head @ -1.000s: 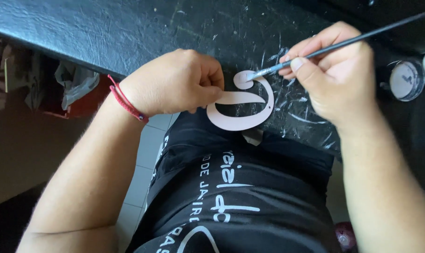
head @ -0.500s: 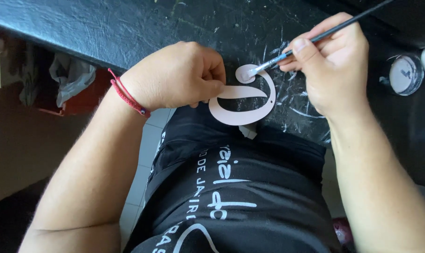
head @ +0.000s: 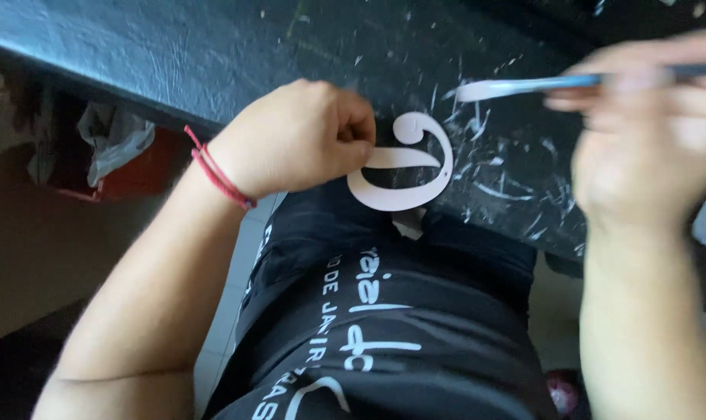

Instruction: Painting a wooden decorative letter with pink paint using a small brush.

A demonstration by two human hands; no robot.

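Head view: I'm looking straight down at both hands over the near edge of a dark table.
Left hand: my left hand is curled into a loose fist, thumb and fingers pinched on the straight end of the white cutout.
Cutout: it's a flat, pale, curly shape, a hook with a round blob at its top end, lying at the table's near edge and partly hanging over it, right above my lap.
Right hand: my right hand is blurred, off to the right and up from the cutout, fingers closed around a thin brush.
Brush: it lies almost level, handle running right out of the hand, pale bristle end pointing left; I see that tip above and to the right of the cutout, apart from it, though the blur stops me saying whether it touches the table.
Table marks: white streaks and flecks of paint scatter over the dark surface to the right of the cutout.
Wrist: a red cord bracelet sits on my left wrist.
Below: my black shirt with white lettering fills the bottom middle.
Left side: under the table edge I make out a reddish box with crumpled grey material in it.
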